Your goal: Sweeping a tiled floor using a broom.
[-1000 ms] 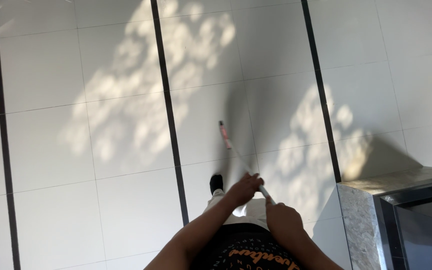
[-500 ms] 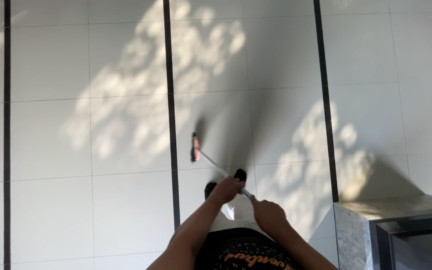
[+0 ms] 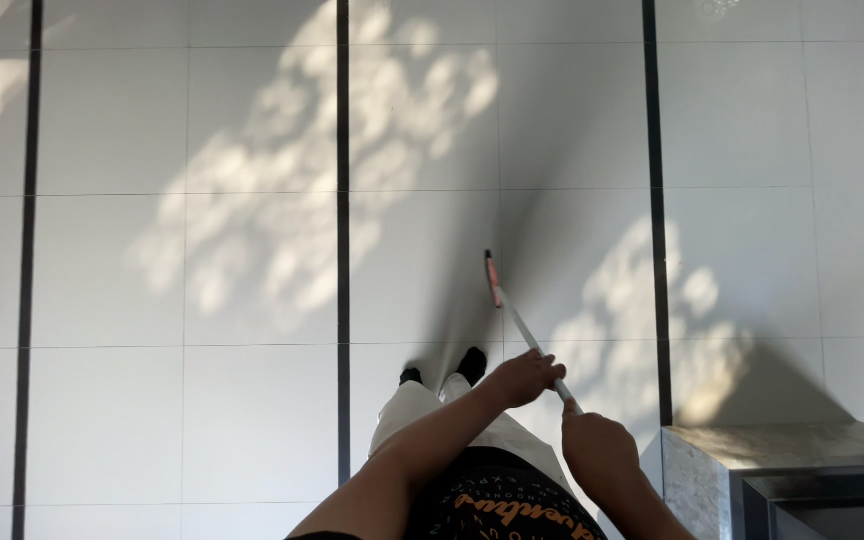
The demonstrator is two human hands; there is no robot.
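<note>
I look down at a white tiled floor (image 3: 202, 420) with dark stripes. Both of my hands grip a long thin pole of a mop or broom (image 3: 524, 332). My left hand (image 3: 524, 378) is shut around the pole higher along it, my right hand (image 3: 600, 452) is shut on its near end. The tool's narrow pinkish head (image 3: 493, 279) rests on the floor ahead of my feet. My dark shoes (image 3: 471, 364) and pale trousers (image 3: 422, 412) show below the pole.
A stone-topped counter corner (image 3: 772, 450) with a dark opening stands at the lower right, close to my right hand. Black floor stripes (image 3: 343, 250) run away from me. Dappled sunlight patches lie on the tiles left and right.
The tool's head has swung from left of my feet to the right and a little forward. My hands have shifted slightly rightward with the pole.
</note>
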